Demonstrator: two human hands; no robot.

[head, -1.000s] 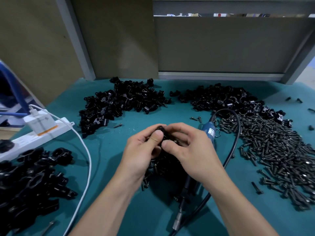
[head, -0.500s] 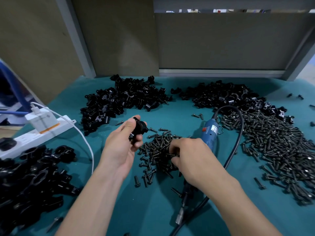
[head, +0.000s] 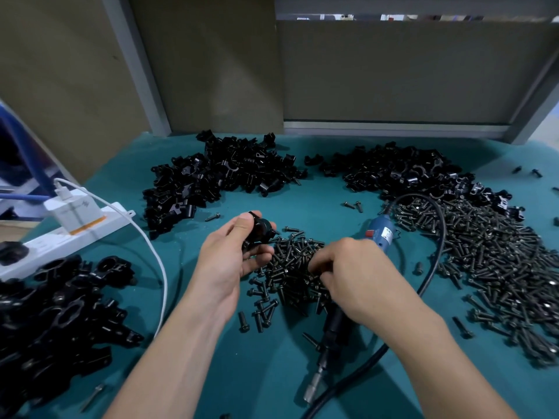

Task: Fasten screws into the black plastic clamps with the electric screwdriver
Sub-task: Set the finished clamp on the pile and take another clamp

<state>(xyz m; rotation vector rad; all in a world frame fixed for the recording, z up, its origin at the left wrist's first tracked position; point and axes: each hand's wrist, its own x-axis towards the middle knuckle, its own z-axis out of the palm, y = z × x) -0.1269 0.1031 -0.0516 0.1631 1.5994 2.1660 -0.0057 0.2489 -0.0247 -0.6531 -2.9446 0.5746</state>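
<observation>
Evidently the step was fetching a screw: the right hand [head: 351,267] dug curled fingers into the screw pile [head: 290,261], though I could not tell whether it pinched one. Just left of the pile, the left hand [head: 230,258] gripped a clamp [head: 260,234]. Next, a screw probably needed seating in the clamp. The screwdriver [head: 381,234] lay along the pile's right side, long axis far-to-near, bit toward the person.
</observation>
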